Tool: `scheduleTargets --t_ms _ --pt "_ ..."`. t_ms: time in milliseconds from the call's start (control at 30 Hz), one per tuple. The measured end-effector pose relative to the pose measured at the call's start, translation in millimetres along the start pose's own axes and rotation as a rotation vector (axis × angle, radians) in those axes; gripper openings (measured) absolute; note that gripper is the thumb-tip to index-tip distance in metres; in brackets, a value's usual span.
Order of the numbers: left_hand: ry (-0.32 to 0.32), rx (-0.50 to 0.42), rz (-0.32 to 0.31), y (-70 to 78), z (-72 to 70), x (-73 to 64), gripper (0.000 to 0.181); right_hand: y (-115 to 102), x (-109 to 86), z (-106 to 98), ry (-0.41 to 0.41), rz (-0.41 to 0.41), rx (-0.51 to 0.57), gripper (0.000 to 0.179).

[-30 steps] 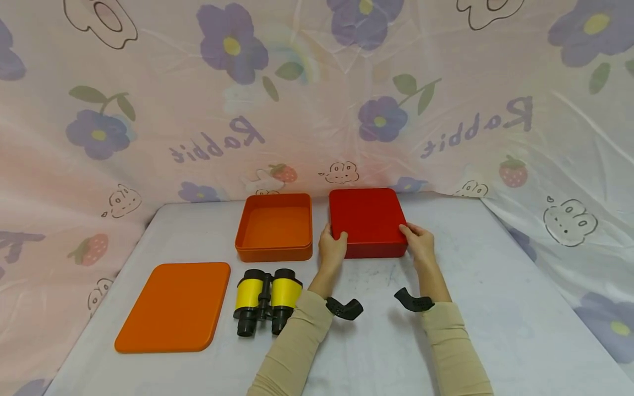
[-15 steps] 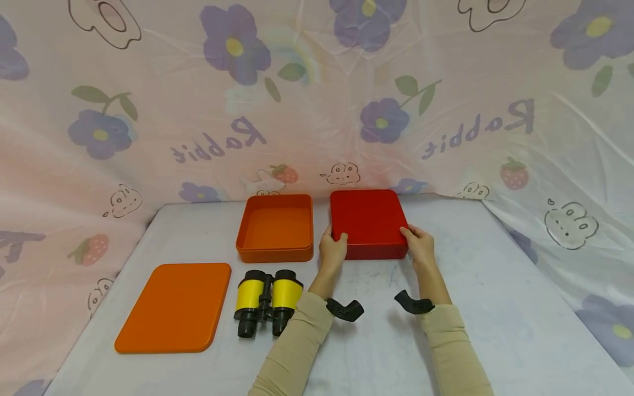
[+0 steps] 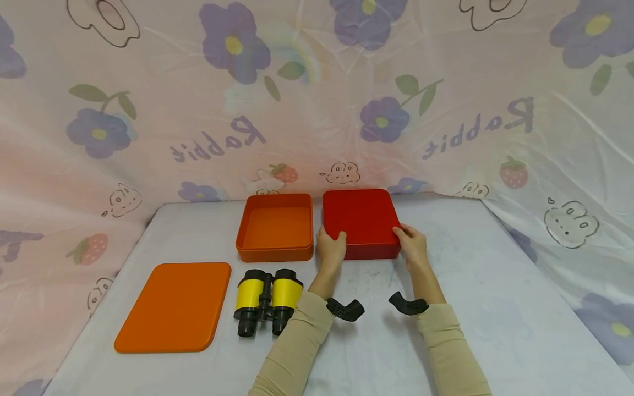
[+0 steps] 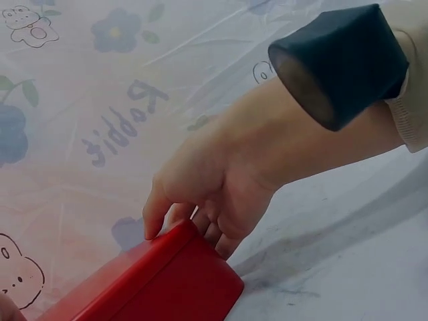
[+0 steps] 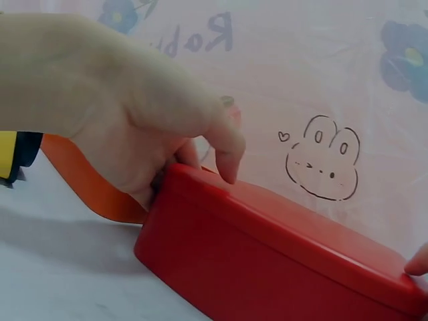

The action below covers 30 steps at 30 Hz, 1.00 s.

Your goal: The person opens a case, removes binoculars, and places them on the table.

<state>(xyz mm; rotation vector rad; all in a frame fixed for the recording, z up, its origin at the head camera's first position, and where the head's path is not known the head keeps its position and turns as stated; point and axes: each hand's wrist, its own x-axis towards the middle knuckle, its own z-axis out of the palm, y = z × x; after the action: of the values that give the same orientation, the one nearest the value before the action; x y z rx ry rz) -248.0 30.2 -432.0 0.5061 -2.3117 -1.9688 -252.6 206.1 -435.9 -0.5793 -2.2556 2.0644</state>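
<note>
Both hands hold a square red box with a lid on it, at the back middle of the table. My left hand grips its left front corner, the thumb over the top. On the right front corner my right hand has its thumb on the lid's edge and its fingers along the side. In the left wrist view the right hand shows at the corner of the red box. The right wrist view shows the left hand at the opposite corner, with some of its fingers hidden.
An open orange box stands just left of the red one. Its matching orange lid lies flat at the front left. Yellow and black binoculars rest beside the left forearm, partly covered by the sleeve. A printed curtain hangs behind the table.
The red box has slid a little to the left, closer to the orange box, and the right hand has moved along with it. The left hand has stayed almost in place.
</note>
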Motion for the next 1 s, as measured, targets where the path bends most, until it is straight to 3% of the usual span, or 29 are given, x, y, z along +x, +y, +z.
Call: scheduleTargets --t_ms 433,667,1000 --pt "-0.024 -0.035 -0.038 0.8 0.2 0.5 0.066 0.0 -1.5 1.4 0.030 -0.007 -0.005 0.048" --pt "-0.004 -0.026 0.013 1.4 -0.6 0.8 0.065 -1.0 -3.0 1.2 0.037 -0.015 0.002 0.048" --pt "-0.013 -0.042 0.035 4.3 -2.6 -2.0 0.066 -3.8 -3.6 0.0 0.038 -0.030 -0.011 0.049"
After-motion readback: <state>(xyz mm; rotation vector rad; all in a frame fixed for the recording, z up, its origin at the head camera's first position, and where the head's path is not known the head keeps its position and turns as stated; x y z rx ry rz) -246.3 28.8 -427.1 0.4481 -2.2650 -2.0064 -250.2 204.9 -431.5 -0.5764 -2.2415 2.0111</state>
